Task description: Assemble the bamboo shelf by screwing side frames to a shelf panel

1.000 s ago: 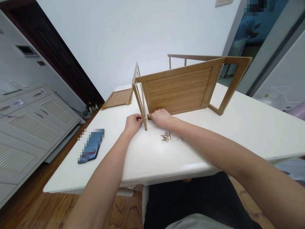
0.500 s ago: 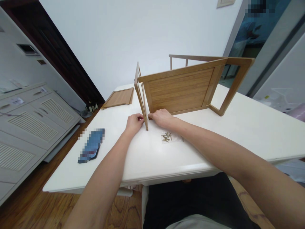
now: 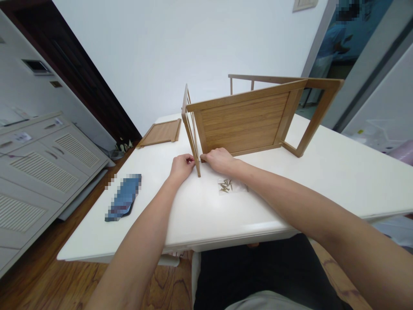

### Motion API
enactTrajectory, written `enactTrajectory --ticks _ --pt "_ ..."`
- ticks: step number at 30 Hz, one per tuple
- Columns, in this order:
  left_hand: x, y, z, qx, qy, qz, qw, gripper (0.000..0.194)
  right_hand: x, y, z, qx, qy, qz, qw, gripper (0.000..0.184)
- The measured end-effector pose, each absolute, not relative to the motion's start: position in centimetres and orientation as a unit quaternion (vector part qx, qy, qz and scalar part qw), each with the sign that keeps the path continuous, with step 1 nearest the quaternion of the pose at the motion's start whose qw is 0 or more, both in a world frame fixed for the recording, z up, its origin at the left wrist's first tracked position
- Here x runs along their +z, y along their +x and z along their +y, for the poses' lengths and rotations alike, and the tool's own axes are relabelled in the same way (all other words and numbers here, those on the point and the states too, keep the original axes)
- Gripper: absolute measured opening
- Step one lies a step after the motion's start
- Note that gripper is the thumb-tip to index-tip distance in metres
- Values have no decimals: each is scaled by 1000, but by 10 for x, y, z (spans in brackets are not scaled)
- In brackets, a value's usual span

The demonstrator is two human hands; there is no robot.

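My left hand (image 3: 181,167) is closed in a pinch at the outer left face of a slim upright wooden side frame (image 3: 194,148), low near the table. In line with its fingertips, a thin metal screw (image 3: 199,161) shows in the narrow gap between this frame and the wooden panel (image 3: 247,122); its head is mostly hidden by the fingers. My right hand (image 3: 221,158) is wrapped round the panel's lower left corner, thumb and fingers pressed on the wood. The panel stands on its long edge and meets a second open side frame (image 3: 318,116) at the right.
On the white table (image 3: 200,211) lies a clear bag with several screws (image 3: 226,185), just below my right wrist. A phone (image 3: 124,199), partly blurred out, is at the left. Another wooden panel (image 3: 163,131) lies flat at the back left. Through the right doorway, a person (image 3: 334,43) shows.
Both hands and the wooden parts hold nearly the same places. The view has shifted very slightly, and the person in the doorway has moved a little.
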State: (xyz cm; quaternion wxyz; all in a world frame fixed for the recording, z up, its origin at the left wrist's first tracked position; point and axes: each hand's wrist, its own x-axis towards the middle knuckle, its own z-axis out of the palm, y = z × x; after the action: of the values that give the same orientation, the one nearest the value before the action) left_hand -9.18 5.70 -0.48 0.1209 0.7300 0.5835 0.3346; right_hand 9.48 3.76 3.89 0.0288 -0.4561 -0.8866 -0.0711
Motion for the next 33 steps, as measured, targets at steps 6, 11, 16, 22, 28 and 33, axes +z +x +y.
enactTrajectory --ticks 6,11,16,22,28,33 --pt "-7 -92 58 331 734 580 120 16 39 95 37 -67 -458 -886 25 34" --pt "-4 -88 57 308 730 600 108 15 39 95 37 -75 -455 -887 22 33" --pt "1 -81 51 293 725 616 96 13 37 95 38 -82 -448 -890 21 32" --pt "3 -81 48 303 728 605 104 11 36 96 38 -76 -451 -889 28 32" --pt "-2 -85 52 338 719 591 139 14 36 97 39 -66 -456 -887 30 31" --pt "-3 -84 53 345 712 597 134 14 37 97 38 -58 -459 -886 31 32"
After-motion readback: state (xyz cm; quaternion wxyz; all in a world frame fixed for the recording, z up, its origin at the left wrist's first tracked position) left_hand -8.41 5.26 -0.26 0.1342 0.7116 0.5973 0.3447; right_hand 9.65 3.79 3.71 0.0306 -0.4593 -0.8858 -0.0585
